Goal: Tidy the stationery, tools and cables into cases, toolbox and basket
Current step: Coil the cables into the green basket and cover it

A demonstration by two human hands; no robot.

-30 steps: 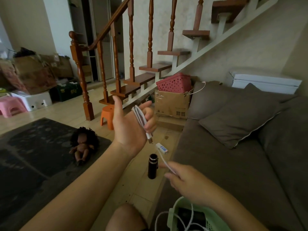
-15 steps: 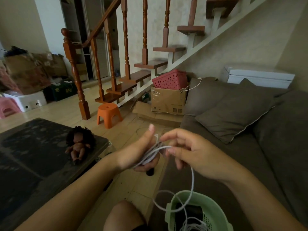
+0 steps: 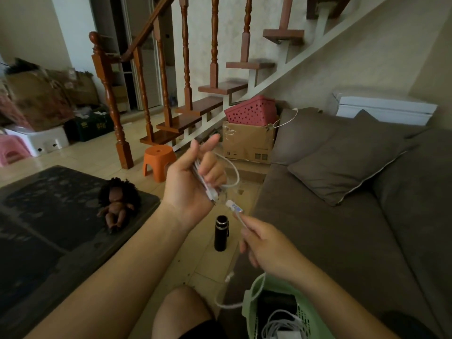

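My left hand (image 3: pixel 193 182) is raised at centre frame, palm toward me, its fingers curled around several loops of a white cable (image 3: pixel 233 172). One loop bows out to the right of the fingers. My right hand (image 3: pixel 264 243) is lower and to the right, pinching the cable just behind its white USB plug (image 3: pixel 234 207), which points up toward the left palm. More cable trails down from the right hand over the rim of a light green basket (image 3: pixel 254 287) at the bottom edge. The basket holds a dark object and more white cables.
A black flask (image 3: pixel 221 233) stands on the tiled floor below my hands. A grey sofa (image 3: pixel 342 228) with a cushion fills the right. A doll (image 3: pixel 117 201) lies on a dark table at left. An orange stool (image 3: pixel 159 161), a cardboard box and a pink basket stand by the stairs.
My hands have parted: the left rose with the coil, the right dropped back toward the basket holding the plug end. One more loop lies around the left hand.
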